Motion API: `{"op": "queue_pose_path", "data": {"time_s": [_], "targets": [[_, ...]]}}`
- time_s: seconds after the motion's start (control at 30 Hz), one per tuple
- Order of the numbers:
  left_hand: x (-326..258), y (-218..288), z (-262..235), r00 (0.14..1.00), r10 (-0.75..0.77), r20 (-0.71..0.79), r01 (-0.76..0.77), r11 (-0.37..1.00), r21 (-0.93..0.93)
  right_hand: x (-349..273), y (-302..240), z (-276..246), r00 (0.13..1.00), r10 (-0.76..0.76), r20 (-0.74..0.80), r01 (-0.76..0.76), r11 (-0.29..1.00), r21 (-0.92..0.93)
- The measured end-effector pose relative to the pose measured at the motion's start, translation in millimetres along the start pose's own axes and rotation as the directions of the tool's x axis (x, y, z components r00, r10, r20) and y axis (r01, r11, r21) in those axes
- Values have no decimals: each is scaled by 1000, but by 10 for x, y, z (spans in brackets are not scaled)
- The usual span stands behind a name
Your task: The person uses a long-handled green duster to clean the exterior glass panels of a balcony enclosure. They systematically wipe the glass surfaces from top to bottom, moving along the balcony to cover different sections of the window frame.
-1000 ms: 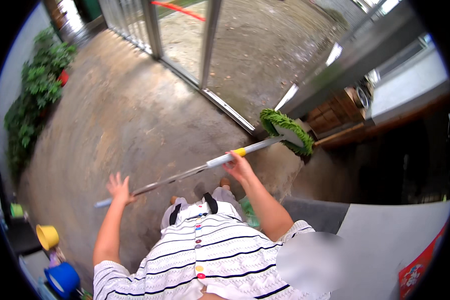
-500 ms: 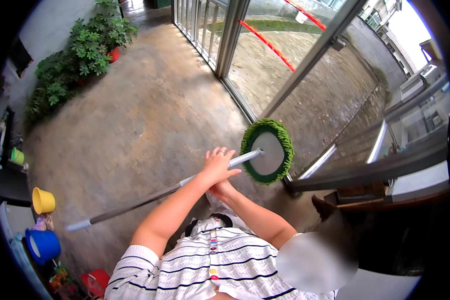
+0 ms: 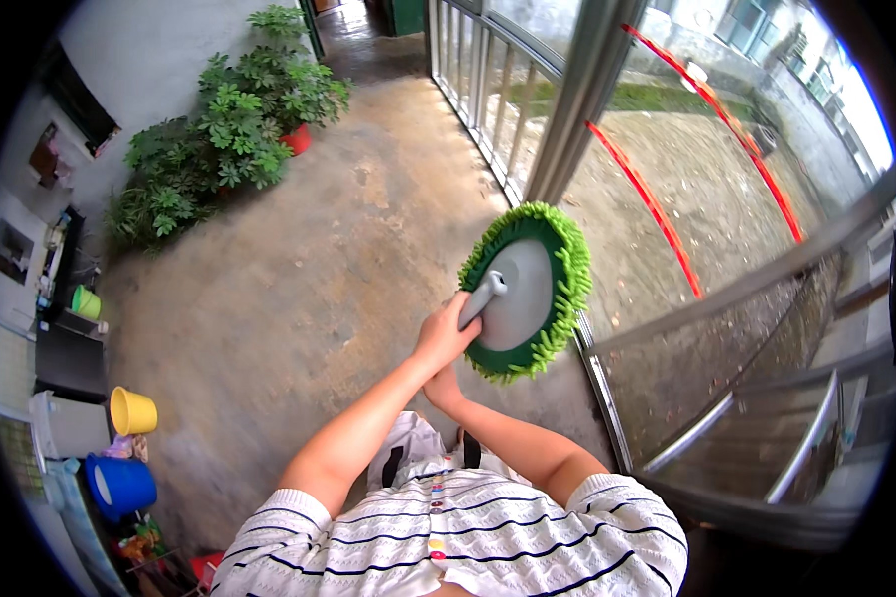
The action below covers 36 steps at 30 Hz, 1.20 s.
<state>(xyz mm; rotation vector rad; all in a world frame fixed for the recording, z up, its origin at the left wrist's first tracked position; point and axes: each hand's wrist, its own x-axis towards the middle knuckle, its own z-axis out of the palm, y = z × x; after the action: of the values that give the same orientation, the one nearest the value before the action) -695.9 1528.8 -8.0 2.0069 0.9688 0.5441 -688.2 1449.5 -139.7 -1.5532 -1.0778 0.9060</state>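
A mop with a round head [image 3: 533,294] is held up in front of me, beside the glass door. Bright green chenille strands ring its dark green backing and grey plate. My left hand [image 3: 446,336] is closed around the grey handle just below the joint at the plate. Close under the left wrist is my right hand [image 3: 441,388]; its fingers are hidden, so its grip cannot be made out. The rest of the pole is out of sight behind my hands and arms.
To the right stands a glass door [image 3: 667,219] in a metal frame, with red strips on it. Leafy plants [image 3: 234,129] with a red pot [image 3: 297,139] line the far left wall. A yellow bucket [image 3: 133,411] and a blue bucket [image 3: 119,486] stand at left.
My left hand has gone from spread fingers over the pole to a closed grip near the mop head. The pole, earlier slanting to the lower left, is now hidden. The view has shifted.
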Motion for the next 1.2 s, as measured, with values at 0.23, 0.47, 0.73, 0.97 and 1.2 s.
{"op": "queue_pose_path", "data": {"time_s": [0.23, 0.47, 0.73, 0.97, 1.2], "targets": [[1856, -335, -1318, 996, -54, -64, 43, 987, -154, 2332, -317, 184, 977, -100, -188, 50, 965, -256], [3531, -967, -1999, 941, 331, -70, -322, 816, -480, 4108, -577, 30, 971, -98, -217, 134, 979, 157], [5565, -1487, -2409, 959, 238, -154, -255, 484, -837, 5882, -1044, -635, 902, -247, -353, -57, 744, -666], [7068, -1727, -2888, 971, 93, -221, -239, 328, -914, 7395, -1243, -966, 897, -335, -289, 70, 753, -654], [8595, -2217, -3333, 981, 65, -182, -191, 189, -963, 9098, -1170, -806, 913, -350, -212, 202, 836, -510]]}}
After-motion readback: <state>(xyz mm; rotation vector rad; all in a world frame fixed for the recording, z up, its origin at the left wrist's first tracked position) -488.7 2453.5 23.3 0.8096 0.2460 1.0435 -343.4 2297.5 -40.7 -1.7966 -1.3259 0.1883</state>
